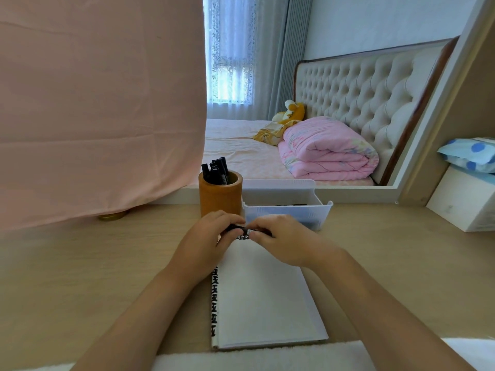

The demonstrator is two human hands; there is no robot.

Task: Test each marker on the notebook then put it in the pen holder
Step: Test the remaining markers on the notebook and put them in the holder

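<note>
Nearest me lay the notebook [265, 298], open on the desk [80, 277] with its white page blank where I could see it and its black-and-white spine along the left edge. Over its far end my left hand [206, 245] and right hand [281, 242] met on one black marker [242, 231], each set of fingers pinched on an end. I judged I was working the cap, though my knuckles hid whether it was coming off or going on. To do it well I needed to pull or press straight along the barrel, keep the tip over the page, and grip firmly so nothing flicked away. Just beyond stood the wooden pen holder [220, 199], several black markers already upright in it. Beside it, the white tray [288, 210] seemed to hold more.
</note>
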